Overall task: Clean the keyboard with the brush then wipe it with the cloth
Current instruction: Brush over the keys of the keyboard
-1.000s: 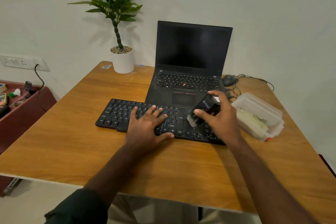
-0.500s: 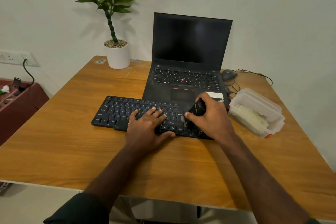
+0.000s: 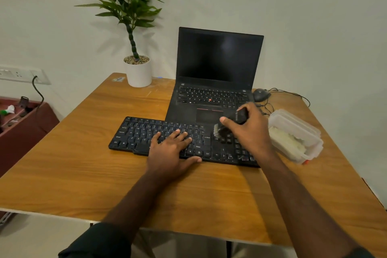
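Landmark = keyboard, black, lying flat near the middle of the wooden table.

Biggest to smallest:
- Laptop directly behind the keyboard, lid up, screen dark, front edge touching or just short of the keyboard's back edge; can't tell which.
- Potted plant well behind the keyboard's left end, at the table's back edge.
- Clear plastic container just beside the keyboard's right end, lid on, something pale inside. Could be the cloth, can't confirm.
- Mouse with its cable, behind the keyboard's right end, next to the laptop.
- Left hand flat on the keyboard's middle, fingers straight and spread over the keys, thumb on the front edge. Pinning it, gripping nothing.
- Right hand over the keyboard's right section, fingers and thumb curled round the brush. Bristles point down-left onto the keys near the Enter column.

Read: brushing step in progress, wipe not started.

Risks:
- Debris swept backward likely lands on the laptop's palm rest and keys, since it sits right behind.
- A wide stroke to the right could have the hand knock the container off the table edge.
- Heavy bristle pressure may lever up a keycap.
- Left hand covers the middle keys, so that patch goes unbrushed unless it shifts.
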Demonstrator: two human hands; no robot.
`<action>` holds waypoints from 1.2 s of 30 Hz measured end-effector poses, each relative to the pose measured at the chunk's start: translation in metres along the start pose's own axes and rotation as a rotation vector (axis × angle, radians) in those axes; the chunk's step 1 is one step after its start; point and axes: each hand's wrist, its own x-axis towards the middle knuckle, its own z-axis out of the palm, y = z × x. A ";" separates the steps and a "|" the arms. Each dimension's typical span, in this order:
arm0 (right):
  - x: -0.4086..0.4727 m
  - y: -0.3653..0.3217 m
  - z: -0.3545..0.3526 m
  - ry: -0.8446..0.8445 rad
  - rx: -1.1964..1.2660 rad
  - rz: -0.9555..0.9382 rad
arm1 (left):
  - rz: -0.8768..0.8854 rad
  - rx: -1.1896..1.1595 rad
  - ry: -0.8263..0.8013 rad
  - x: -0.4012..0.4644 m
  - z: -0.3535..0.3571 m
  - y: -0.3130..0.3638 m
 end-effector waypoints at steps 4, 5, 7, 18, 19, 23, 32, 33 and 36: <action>0.012 -0.007 0.020 -0.078 -0.184 -0.088 | 0.009 0.004 0.008 0.000 -0.001 0.000; 0.015 -0.008 0.024 -0.102 -0.220 -0.104 | 0.011 0.003 0.008 0.001 -0.001 0.000; 0.020 -0.011 0.032 -0.173 -0.303 -0.130 | 0.009 0.004 0.012 0.001 0.000 0.000; 0.042 -0.018 0.029 -0.261 -0.317 -0.078 | 0.006 0.013 0.000 0.001 0.003 -0.002; 0.039 -0.016 0.033 -0.292 -0.331 -0.099 | 0.005 0.011 0.005 0.001 0.003 -0.002; 0.032 -0.021 0.034 -0.382 -0.387 -0.150 | 0.005 0.021 0.008 0.002 0.002 -0.001; 0.005 -0.023 0.024 -0.413 -0.365 -0.142 | 0.018 0.012 0.031 0.001 0.002 -0.001; 0.000 -0.023 0.023 -0.414 -0.367 -0.144 | 0.021 0.009 0.042 0.001 0.003 -0.001; -0.010 -0.022 0.018 -0.439 -0.332 -0.133 | 0.026 0.008 0.055 0.000 0.004 -0.002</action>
